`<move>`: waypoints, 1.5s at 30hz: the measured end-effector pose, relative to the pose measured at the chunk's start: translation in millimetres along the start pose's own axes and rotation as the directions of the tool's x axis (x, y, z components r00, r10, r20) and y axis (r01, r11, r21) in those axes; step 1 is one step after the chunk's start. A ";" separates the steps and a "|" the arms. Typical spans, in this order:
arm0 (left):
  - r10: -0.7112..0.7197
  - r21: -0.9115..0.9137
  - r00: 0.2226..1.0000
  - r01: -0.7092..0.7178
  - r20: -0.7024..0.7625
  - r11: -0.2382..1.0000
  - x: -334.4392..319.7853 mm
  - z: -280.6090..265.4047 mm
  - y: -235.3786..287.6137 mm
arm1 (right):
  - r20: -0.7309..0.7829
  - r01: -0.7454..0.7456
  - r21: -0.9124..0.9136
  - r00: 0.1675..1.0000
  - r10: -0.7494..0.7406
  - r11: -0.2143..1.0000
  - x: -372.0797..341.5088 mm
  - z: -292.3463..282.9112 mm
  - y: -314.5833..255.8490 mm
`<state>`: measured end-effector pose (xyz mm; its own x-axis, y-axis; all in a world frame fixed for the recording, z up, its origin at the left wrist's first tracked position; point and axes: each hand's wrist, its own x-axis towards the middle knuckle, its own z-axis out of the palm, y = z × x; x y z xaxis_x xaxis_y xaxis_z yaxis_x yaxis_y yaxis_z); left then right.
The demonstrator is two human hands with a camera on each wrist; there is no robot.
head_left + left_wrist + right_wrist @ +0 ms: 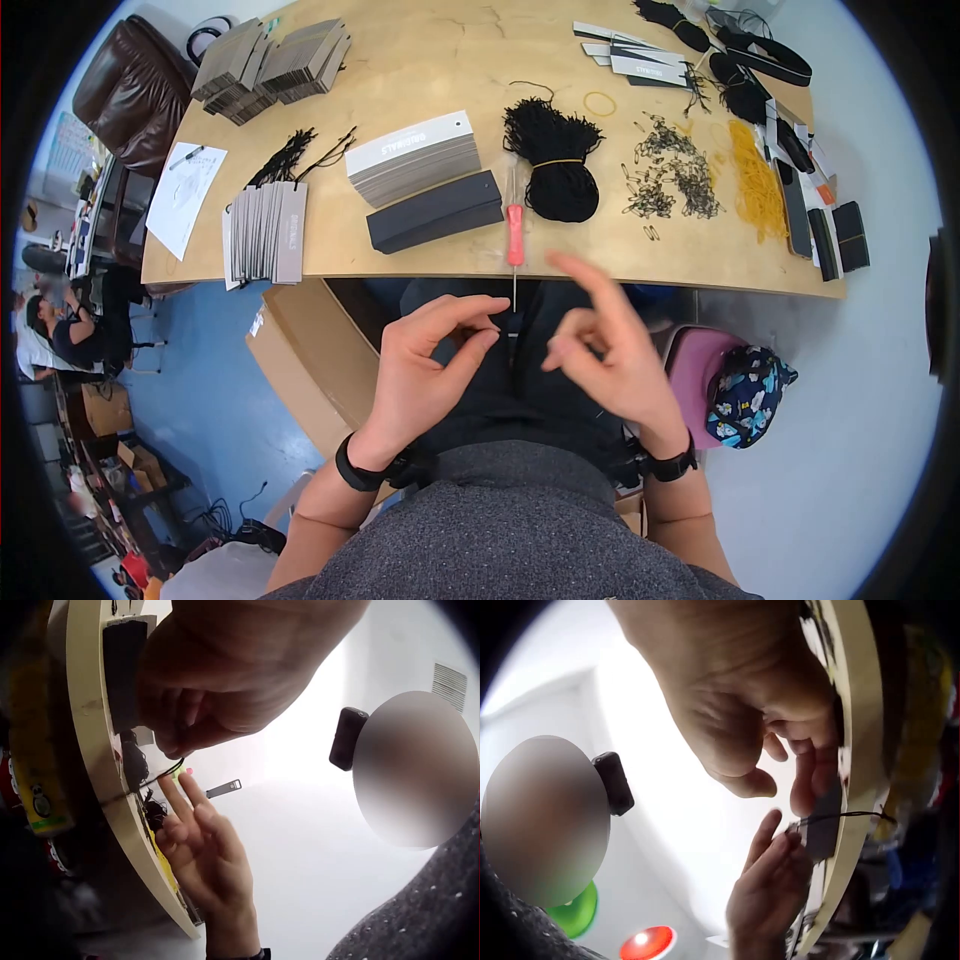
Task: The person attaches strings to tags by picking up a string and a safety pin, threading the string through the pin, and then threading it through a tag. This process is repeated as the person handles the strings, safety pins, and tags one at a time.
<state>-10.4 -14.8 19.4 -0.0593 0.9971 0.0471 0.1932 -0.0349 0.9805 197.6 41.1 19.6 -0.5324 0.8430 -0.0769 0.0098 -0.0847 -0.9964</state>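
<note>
My left hand point(420, 350), above my lap in front of the table edge, pinches a thin black cord point(847, 816) between thumb and index finger. In the right wrist view the cord trails away from those fingertips to a small knotted end. A tiny light glint shows at the pinch. To the right, my right hand point(612, 355) hovers apart from the cord with its index finger extended and the others loosely bent. It is blurred and holds nothing visible. Between the hands, a screwdriver point(515, 235) with a red handle lies on the table, its shaft reaching past the edge.
Stacked grey tags point(415, 165) stand behind a dark block point(435, 212). Corded tags point(265, 230) lie left. A bundle of black cords point(560, 180), loose safety pins point(675, 170) and yellow rubber bands point(757, 185) lie right. A cardboard box point(310, 360) stands below the table.
</note>
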 end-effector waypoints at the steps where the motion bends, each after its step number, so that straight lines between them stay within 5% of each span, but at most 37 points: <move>1: 0.040 0.041 0.999 -0.040 0.007 0.998 1.8 1.1 1.3 | 0.153 -0.017 0.015 0.988 0.015 1.000 5.2 3.1 -0.2; 5: 0.076 0.054 0.997 -0.076 0.000 0.996 8.3 -0.8 9.0 | 0.192 -0.035 0.057 0.981 0.024 0.998 17.8 14.5 13.2; 7: 0.065 0.222 0.996 -0.077 0.062 0.972 13.6 -7.4 19.7 | 0.081 -0.111 -0.021 0.990 0.112 0.994 15.0 9.6 9.8; 10: 0.112 0.242 0.990 -0.131 0.087 0.961 32.8 -16.1 21.4 | 0.039 -0.027 -0.101 0.999 0.031 0.994 11.8 4.0 11.9; 16: 0.102 0.173 0.989 -0.119 0.103 0.978 79.6 -36.8 33.0 | -0.044 -0.082 0.101 0.995 0.087 0.991 9.7 -3.2 8.6; 18: 0.305 0.430 0.952 -0.291 0.038 0.855 93.3 -43.6 41.5 | -0.065 -0.067 0.119 0.995 0.076 0.991 10.3 -5.6 4.3; 20: 0.340 0.503 0.940 -0.287 -0.015 0.815 111.6 -53.0 33.6 | -0.075 -0.057 0.116 0.995 0.066 0.992 8.4 -8.9 1.9; 22: 0.541 0.816 0.841 -0.326 0.019 0.478 133.6 -64.3 14.9 | -0.071 -0.042 0.108 0.996 0.050 0.993 6.9 -11.4 2.0; 24: 0.498 0.813 0.867 -0.292 0.002 0.504 148.9 -72.1 9.2 | -0.072 -0.027 0.098 0.997 0.034 0.995 5.1 -12.7 0.4; 26: 0.260 0.832 0.961 -0.216 0.090 0.510 159.1 -79.3 7.8 | -0.076 -0.036 0.059 0.996 0.041 0.998 2.1 -13.0 -2.6; 29: 0.202 0.790 0.979 -0.146 0.029 0.596 166.9 -82.9 5.3 | -0.079 -0.021 0.029 0.997 0.023 0.999 -1.8 -13.1 -1.0; 36: 0.233 0.812 0.965 -0.233 0.123 0.535 164.5 -83.3 4.5 | -0.076 -0.045 0.023 0.996 0.047 0.999 -9.4 -12.9 2.7; 39: 0.184 0.764 0.982 -0.151 0.043 0.627 165.7 -82.1 6.1 | -0.074 -0.053 0.036 0.996 0.055 0.998 -10.7 -13.1 4.6; 41: 0.351 0.757 0.936 -0.216 -0.019 0.617 165.0 -82.1 3.3 | -0.071 -0.048 0.047 0.996 0.051 0.998 -11.6 -12.5 6.8; 45: 0.423 0.817 0.903 -0.298 0.073 0.494 129.2 -66.6 24.2 | -0.071 -0.061 0.057 0.995 0.065 0.997 -13.6 -13.5 9.4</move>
<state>-78.6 108.6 61.9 0.0997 0.8906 0.4437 0.9132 -0.2590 0.3146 216.4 36.1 10.8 -0.4697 0.8711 -0.1436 -0.0065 -0.1660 -0.9861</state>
